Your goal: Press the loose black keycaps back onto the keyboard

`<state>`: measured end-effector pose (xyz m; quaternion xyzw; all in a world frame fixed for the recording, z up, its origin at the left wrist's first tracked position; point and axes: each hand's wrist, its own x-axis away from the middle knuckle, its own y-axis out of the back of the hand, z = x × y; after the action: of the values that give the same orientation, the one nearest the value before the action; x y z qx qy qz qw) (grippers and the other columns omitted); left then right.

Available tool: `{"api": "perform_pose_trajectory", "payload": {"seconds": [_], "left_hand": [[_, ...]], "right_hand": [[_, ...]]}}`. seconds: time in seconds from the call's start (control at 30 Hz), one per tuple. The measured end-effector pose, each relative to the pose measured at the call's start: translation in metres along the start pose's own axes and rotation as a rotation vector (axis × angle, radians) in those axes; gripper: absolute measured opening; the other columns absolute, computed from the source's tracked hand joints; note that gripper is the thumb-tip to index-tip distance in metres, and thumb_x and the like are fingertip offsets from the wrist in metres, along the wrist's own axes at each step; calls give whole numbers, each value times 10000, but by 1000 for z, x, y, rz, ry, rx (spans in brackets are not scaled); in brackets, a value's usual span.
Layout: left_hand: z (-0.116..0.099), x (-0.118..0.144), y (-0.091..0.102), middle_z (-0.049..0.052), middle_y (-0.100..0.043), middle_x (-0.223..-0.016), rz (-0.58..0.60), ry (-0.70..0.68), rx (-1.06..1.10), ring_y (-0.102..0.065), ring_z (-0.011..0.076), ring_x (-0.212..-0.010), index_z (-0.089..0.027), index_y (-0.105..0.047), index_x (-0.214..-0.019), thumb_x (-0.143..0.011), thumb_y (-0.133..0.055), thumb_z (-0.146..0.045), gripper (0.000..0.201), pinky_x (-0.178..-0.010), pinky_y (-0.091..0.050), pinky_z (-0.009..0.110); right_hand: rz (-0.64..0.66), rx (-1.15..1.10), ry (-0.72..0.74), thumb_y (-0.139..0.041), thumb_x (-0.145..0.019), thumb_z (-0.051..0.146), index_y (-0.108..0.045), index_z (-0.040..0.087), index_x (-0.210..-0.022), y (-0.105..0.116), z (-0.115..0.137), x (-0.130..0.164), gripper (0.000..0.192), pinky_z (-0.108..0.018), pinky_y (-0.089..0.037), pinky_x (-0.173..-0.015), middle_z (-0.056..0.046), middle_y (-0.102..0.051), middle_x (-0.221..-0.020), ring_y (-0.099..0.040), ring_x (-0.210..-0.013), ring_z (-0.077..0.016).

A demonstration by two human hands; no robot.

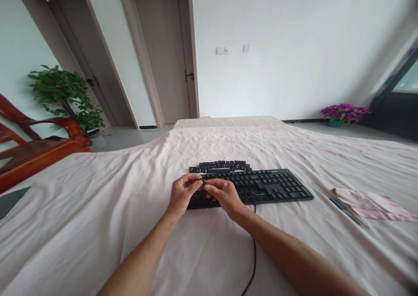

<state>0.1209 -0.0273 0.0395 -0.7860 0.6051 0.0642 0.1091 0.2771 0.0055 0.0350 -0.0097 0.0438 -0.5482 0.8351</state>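
Observation:
A black keyboard (pixel 277 185) lies on the pink cloth, and bare sockets without caps show on its near side. Above its left part, my left hand (pixel 183 193) and my right hand (pixel 225 196) meet fingertip to fingertip. Between them they pinch a small black keycap (pixel 203 183), mostly covered by the fingers. Just beyond the keyboard, loose black keycaps (pixel 222 164) are set out in rows, with a long space bar cap (pixel 217 171) at the front. A black cable (pixel 254 257) runs from the keyboard toward me.
On the right lie a folded pink cloth (pixel 375 204), a dark-handled tool (pixel 338 203) and a thin metal tool (pixel 357 219). A flat dark object (pixel 13 201) rests at the left edge. The pink bedspread (pixel 98 235) is wrinkled. A wooden chair (pixel 65 132) stands at left.

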Motion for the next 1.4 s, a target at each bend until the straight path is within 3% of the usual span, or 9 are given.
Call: {"api": "perform_pose_trajectory", "payload": {"seconds": [0.33,0.53,0.77,1.03,1.23,1.4], "left_hand": [[3,-1,2,-6,-690,-690,-15,-2,3,-623,116,-589,-163,-681,-820,-658,-774,-331,251,-610,-518,233],[0,0,0,30,-726,-876,47,2,49,-652,122,-705,-163,-686,-907,-688,-759,-317,278,-689,-542,238],[-1,2,-2,48,-732,-874,41,4,-10,-664,145,-689,-155,-688,-888,-691,-760,-330,273,-645,-563,259],[1,-2,4,68,-741,-916,51,-23,-49,-679,165,-734,-154,-717,-864,-692,-754,-312,237,-722,-568,290],[2,-3,6,85,-739,-953,86,-86,-92,-689,211,-881,-161,-721,-812,-708,-740,-284,163,-834,-547,322],[0,-2,5,83,-739,-945,107,-131,-115,-690,223,-890,-176,-715,-772,-736,-712,-280,110,-869,-537,358]], "right_hand": [[3,-51,0,-733,-665,479,-742,172,-826,-3,2,4,347,-203,-392,-471,-29,-682,-676,-571,-559,-115],[-99,-98,22,-776,-612,381,-726,179,-827,-3,3,3,300,-232,-436,-525,-18,-688,-701,-573,-574,-118],[-194,-95,135,-790,-575,304,-695,185,-744,-3,0,0,227,-266,-481,-639,-10,-679,-715,-590,-645,-135],[-75,-20,64,-681,-727,430,-710,173,-829,3,5,0,278,-210,-422,-485,-14,-659,-683,-585,-583,-121],[10,-52,2,-729,-676,425,-711,156,-816,9,6,-6,303,-200,-430,-486,-18,-665,-698,-589,-586,-112],[28,-39,-11,-740,-667,374,-723,150,-853,11,7,-9,292,-197,-440,-507,-26,-675,-726,-586,-599,-104]]}}
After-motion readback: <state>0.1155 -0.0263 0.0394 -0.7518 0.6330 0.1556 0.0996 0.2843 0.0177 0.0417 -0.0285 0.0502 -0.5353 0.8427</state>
